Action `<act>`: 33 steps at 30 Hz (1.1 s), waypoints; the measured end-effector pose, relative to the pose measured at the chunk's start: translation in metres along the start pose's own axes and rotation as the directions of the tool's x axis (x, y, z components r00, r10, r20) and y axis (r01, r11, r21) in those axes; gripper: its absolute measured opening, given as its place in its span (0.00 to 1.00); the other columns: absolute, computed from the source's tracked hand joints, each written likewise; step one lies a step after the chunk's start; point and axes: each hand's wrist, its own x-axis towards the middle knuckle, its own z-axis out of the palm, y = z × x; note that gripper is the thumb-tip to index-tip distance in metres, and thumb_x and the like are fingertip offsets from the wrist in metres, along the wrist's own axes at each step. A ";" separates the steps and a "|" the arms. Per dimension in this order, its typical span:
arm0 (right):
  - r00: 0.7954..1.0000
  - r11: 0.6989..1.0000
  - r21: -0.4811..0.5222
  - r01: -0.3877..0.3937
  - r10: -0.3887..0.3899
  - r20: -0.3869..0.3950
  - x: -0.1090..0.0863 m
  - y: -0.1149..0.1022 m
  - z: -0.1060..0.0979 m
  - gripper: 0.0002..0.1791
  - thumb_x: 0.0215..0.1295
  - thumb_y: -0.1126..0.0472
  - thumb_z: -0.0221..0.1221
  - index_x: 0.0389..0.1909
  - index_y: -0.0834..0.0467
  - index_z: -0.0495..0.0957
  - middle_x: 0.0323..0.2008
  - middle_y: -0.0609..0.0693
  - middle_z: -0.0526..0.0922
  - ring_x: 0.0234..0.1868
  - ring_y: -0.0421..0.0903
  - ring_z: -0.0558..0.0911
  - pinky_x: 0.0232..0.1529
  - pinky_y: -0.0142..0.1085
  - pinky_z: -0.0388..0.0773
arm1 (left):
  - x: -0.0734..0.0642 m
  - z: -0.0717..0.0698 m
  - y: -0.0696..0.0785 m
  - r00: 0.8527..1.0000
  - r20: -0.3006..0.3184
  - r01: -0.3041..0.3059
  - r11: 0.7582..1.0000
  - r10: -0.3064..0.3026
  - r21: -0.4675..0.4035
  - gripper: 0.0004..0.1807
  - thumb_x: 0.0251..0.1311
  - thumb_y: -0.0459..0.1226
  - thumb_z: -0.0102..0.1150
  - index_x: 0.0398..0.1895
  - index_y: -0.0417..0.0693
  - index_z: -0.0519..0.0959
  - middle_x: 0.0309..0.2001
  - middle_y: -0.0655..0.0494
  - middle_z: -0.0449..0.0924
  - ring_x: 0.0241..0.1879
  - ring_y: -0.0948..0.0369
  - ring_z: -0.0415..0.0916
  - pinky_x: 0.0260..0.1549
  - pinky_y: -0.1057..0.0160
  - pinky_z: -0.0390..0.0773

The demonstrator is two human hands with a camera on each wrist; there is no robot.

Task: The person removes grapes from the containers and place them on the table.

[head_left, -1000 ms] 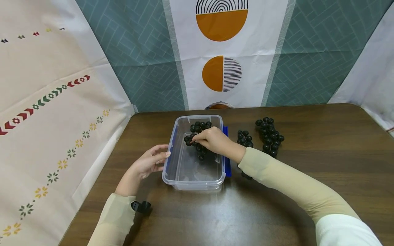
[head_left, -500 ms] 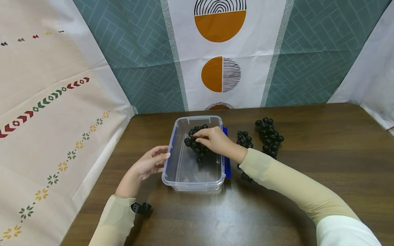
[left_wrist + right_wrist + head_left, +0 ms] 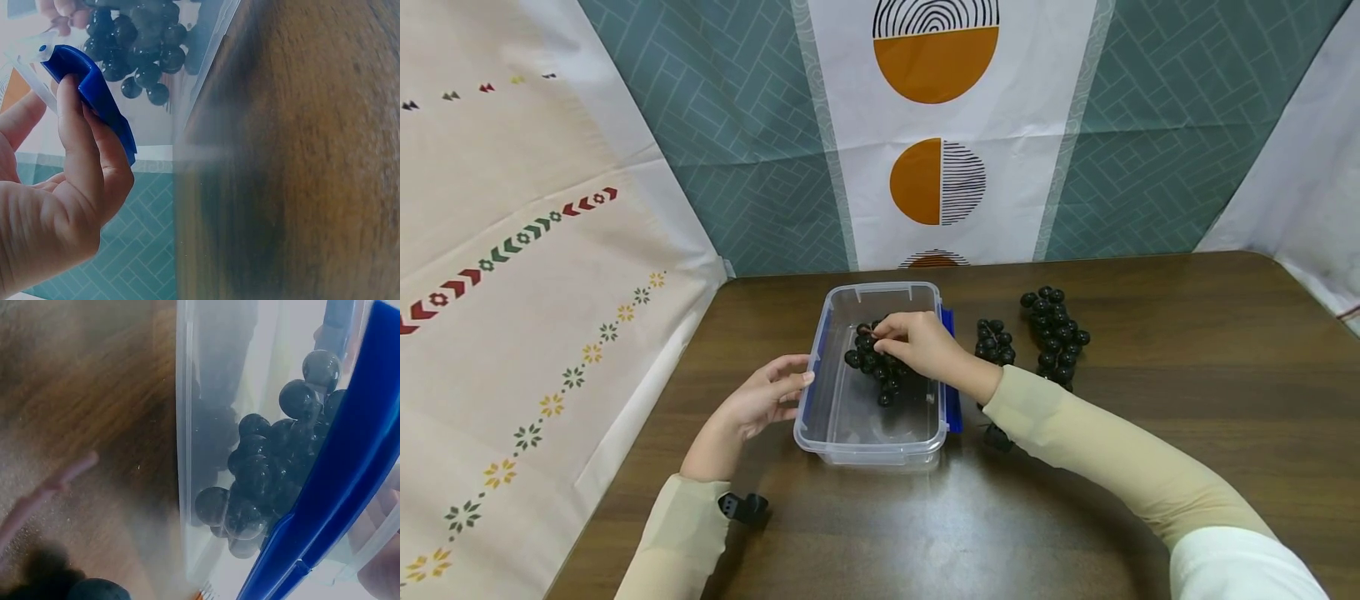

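A clear plastic container point(image 3: 867, 450) with blue side latches stands on the table, its top uncovered. My left hand point(image 3: 765, 397) holds its left side; in the left wrist view the thumb is by the rim and fingers lie against a blue latch point(image 3: 87, 78). My right hand point(image 3: 922, 343) reaches over the right wall and pinches the stem of a bunch of black grapes point(image 3: 874, 364). Those grapes are inside the container, partly hidden under the hand. Through the wall in the right wrist view the bunch point(image 3: 259, 469) shows low in the container, behind the right blue latch point(image 3: 331, 472).
Right of the container lie a small bunch of black grapes point(image 3: 994, 342) and a longer bunch point(image 3: 1055, 333). More dark grapes point(image 3: 997, 437) show beside the right forearm. The brown wooden table point(image 3: 880, 533) meets a patterned cloth point(image 3: 752, 183) at the back.
My right hand has shifted slightly, and the grape bunch in it has moved a little toward me inside the container. The left hand has stayed at the container's side.
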 end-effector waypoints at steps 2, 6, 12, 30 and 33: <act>1.000 1.000 0.023 -0.019 0.020 -0.004 0.000 0.000 0.000 0.09 0.62 0.63 0.62 0.41 0.62 0.82 0.37 0.54 0.87 0.36 0.45 0.85 0.34 0.33 0.79 | 0.000 0.000 0.000 1.000 -0.001 0.001 1.000 -0.001 0.002 0.32 0.68 0.40 0.52 0.70 0.41 0.53 0.43 0.57 0.73 0.38 0.64 0.75 0.38 0.65 0.79; 0.998 0.996 0.062 -0.057 0.058 -0.010 0.000 0.001 -0.001 0.08 0.62 0.63 0.62 0.40 0.61 0.83 0.37 0.54 0.86 0.37 0.44 0.85 0.35 0.33 0.79 | 0.000 0.000 0.000 1.000 0.001 -0.003 1.000 0.003 0.002 0.32 0.68 0.40 0.52 0.70 0.41 0.53 0.43 0.57 0.72 0.38 0.64 0.75 0.37 0.65 0.79; 0.992 0.987 0.114 -0.117 0.121 -0.028 0.003 0.001 -0.002 0.09 0.62 0.63 0.62 0.41 0.62 0.83 0.37 0.54 0.87 0.37 0.45 0.85 0.37 0.34 0.80 | 0.000 0.000 0.001 1.000 0.000 -0.002 1.000 0.002 -0.013 0.32 0.68 0.39 0.51 0.70 0.41 0.53 0.45 0.55 0.73 0.39 0.64 0.76 0.37 0.65 0.79; 0.968 0.920 0.320 -0.228 0.250 -0.029 0.010 -0.002 -0.013 0.10 0.63 0.64 0.61 0.42 0.65 0.82 0.36 0.57 0.87 0.35 0.43 0.84 0.34 0.31 0.77 | 0.000 -0.001 0.000 1.000 0.000 0.005 1.000 -0.005 0.009 0.32 0.68 0.41 0.51 0.71 0.42 0.53 0.44 0.58 0.71 0.39 0.65 0.75 0.37 0.65 0.78; 0.963 0.900 0.361 -0.243 0.269 -0.022 0.011 -0.002 -0.014 0.09 0.63 0.64 0.61 0.41 0.64 0.83 0.36 0.56 0.87 0.33 0.40 0.83 0.33 0.31 0.77 | 0.000 -0.001 0.000 1.000 -0.002 0.005 1.000 -0.005 0.020 0.33 0.68 0.41 0.51 0.71 0.43 0.53 0.44 0.58 0.71 0.39 0.65 0.74 0.38 0.65 0.78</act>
